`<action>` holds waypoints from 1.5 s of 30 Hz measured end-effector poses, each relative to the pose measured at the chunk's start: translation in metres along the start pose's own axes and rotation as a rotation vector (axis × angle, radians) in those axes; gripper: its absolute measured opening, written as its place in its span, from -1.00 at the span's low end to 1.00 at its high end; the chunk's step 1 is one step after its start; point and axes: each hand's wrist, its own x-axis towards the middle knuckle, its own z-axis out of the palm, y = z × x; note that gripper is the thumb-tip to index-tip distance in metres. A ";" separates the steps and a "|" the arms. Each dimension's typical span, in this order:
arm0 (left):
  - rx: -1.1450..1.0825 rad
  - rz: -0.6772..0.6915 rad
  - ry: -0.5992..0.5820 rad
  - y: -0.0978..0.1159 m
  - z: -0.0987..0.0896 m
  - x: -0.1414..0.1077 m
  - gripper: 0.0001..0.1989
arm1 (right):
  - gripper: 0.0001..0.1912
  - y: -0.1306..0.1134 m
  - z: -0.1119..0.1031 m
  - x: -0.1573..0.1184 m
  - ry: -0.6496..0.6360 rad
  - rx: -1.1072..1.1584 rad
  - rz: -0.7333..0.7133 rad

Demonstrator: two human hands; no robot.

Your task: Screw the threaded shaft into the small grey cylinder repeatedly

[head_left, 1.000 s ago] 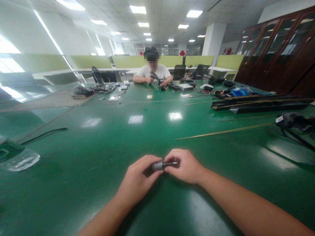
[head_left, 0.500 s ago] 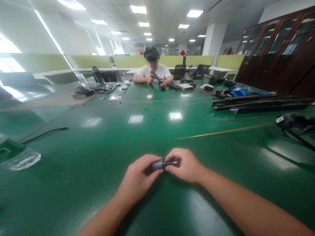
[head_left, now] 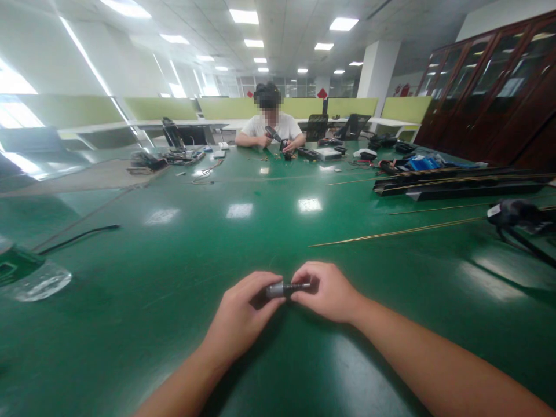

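Both hands meet low over the green table [head_left: 182, 255], near its front edge. Between them lies 1 small metal part [head_left: 282, 288]: a short grey cylinder on the left with a thin dark threaded shaft running out to the right, held roughly level.

The left hand [head_left: 243, 318] has its fingers curled and pressed onto the grey cylinder end, the thumb lying along the underside; the far end of the cylinder is hidden behind those fingers. The right hand [head_left: 328, 292] pinches the shaft end between thumb and forefinger, the remaining fingers folded under the palm. The grey body and the inner stretch of shaft show in the gap between the 2 hands; the shaft tip disappears into the right fingers. Whether the part touches the table surface cannot be told.

A long thin brass rod [head_left: 395, 233] lies on the table well beyond the right hand. A clear plastic bottle [head_left: 30, 278] lies at the far left edge. Across the table, well apart, another person [head_left: 271, 124] sits holding a dark tool.
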 end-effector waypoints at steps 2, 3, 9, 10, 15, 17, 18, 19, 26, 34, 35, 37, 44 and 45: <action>0.008 0.000 0.003 -0.001 0.000 0.000 -0.75 | -0.89 0.000 0.000 0.001 0.006 -0.004 0.012; 0.015 -0.001 0.005 -0.001 0.000 0.000 -0.75 | -0.89 0.001 0.000 0.001 0.010 -0.006 0.014; 0.026 -0.002 0.026 -0.003 -0.002 0.001 -0.74 | -0.91 0.001 -0.001 0.001 0.031 -0.021 0.014; 0.027 -0.003 0.028 -0.003 -0.002 0.002 -0.75 | -0.91 0.001 -0.001 0.001 0.036 -0.023 0.019; 0.040 -0.008 0.045 -0.004 -0.004 0.002 -0.75 | -0.91 -0.001 -0.003 0.002 0.056 -0.025 0.039; 0.039 -0.008 0.051 -0.004 -0.005 0.002 -0.76 | -0.92 -0.002 -0.003 0.002 0.066 -0.028 0.041; 0.038 -0.005 0.053 -0.005 -0.006 0.002 -0.76 | -0.92 -0.002 -0.003 0.002 0.071 -0.029 0.043; 0.037 -0.002 0.057 -0.005 -0.006 0.002 -0.76 | -0.93 -0.002 -0.003 0.003 0.076 -0.029 0.045; 0.057 -0.001 0.069 -0.008 -0.009 0.003 -0.76 | -0.94 0.001 -0.002 0.002 0.084 -0.015 0.068; 0.060 0.015 0.073 -0.008 -0.011 0.002 -0.76 | -0.94 -0.002 -0.004 0.002 0.094 -0.021 0.058; 0.060 0.014 0.073 -0.009 -0.011 0.002 -0.76 | -0.94 -0.001 -0.005 0.003 0.097 -0.023 0.054; 0.062 0.014 0.077 -0.009 -0.012 0.002 -0.76 | -0.94 -0.001 -0.005 0.003 0.102 -0.022 0.048; 0.074 -0.019 0.077 -0.010 -0.013 0.002 -0.76 | -0.94 -0.002 -0.007 0.003 0.108 -0.024 0.049; 0.073 -0.026 0.074 -0.009 -0.014 0.002 -0.76 | -0.94 -0.002 -0.007 0.003 0.109 -0.024 0.052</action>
